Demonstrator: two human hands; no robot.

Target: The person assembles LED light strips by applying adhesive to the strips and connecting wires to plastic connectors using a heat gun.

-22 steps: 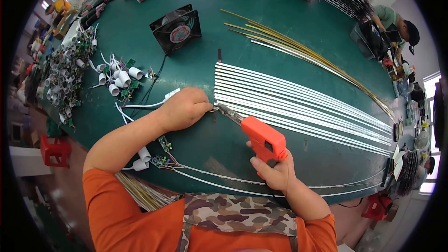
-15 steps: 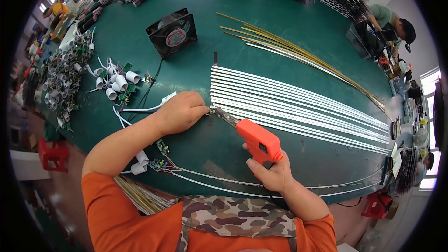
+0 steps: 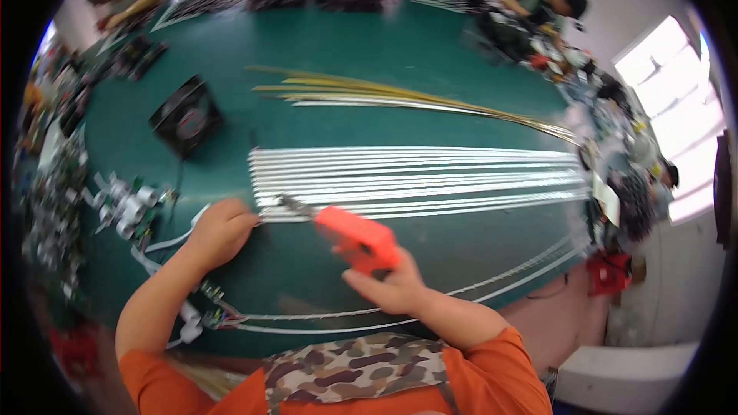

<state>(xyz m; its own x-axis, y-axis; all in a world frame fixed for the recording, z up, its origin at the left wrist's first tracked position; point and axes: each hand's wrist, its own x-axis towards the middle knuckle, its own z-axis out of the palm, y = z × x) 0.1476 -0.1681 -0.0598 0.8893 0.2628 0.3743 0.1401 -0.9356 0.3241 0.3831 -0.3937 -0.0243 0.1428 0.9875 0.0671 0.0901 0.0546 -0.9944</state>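
Green round worktable (image 3: 430, 46); left hand (image 3: 219, 230) presses ends of long white strips (image 3: 415, 180) at 9 o'clock, right hand (image 3: 388, 284) grips orange pistol-shaped tool (image 3: 357, 238), tip on nearest strip's end; progress unclear.

A right hand (image 3: 388, 286) grips an orange glue gun (image 3: 355, 237) over a green counter (image 3: 400, 54). The left hand (image 3: 219, 229) presses the ends of white strips (image 3: 415, 180).

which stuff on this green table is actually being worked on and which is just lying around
In use:
- orange gun-shaped tool in the right hand
- row of white strips, near end pressed by the left hand

Lying about:
- black fan
- yellow strips
- white sockets with wires
- loose strips at the table's near edge
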